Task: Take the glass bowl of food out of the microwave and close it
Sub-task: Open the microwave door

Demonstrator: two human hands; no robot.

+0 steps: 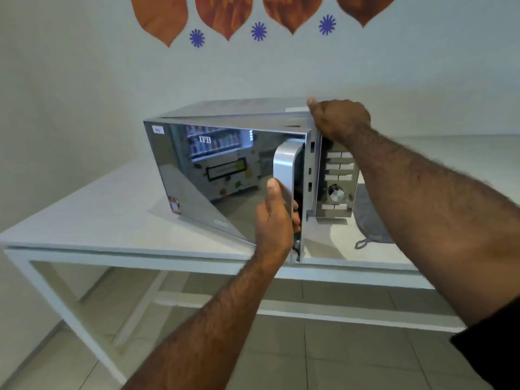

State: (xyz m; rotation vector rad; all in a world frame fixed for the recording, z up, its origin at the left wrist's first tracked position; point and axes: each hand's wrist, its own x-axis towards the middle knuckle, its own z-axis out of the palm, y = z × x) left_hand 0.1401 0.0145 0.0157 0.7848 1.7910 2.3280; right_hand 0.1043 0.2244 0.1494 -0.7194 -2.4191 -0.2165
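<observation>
The left hand (277,218) wraps its fingers around the upright silver handle (285,167) of the mirrored microwave door (213,175), which stands slightly ajar, hinged at its left edge. The right hand (337,119) clamps the silver microwave's top right corner (298,109). The glass bowl, presumably inside behind the door, is hidden.

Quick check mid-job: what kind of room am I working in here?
Probably an office pantry or break room, not a home kitchen: an IFB microwave sits on a plain white table, its mirrored door reflects a stocked drinks vending machine, and leaf decals decorate the wall.
</observation>
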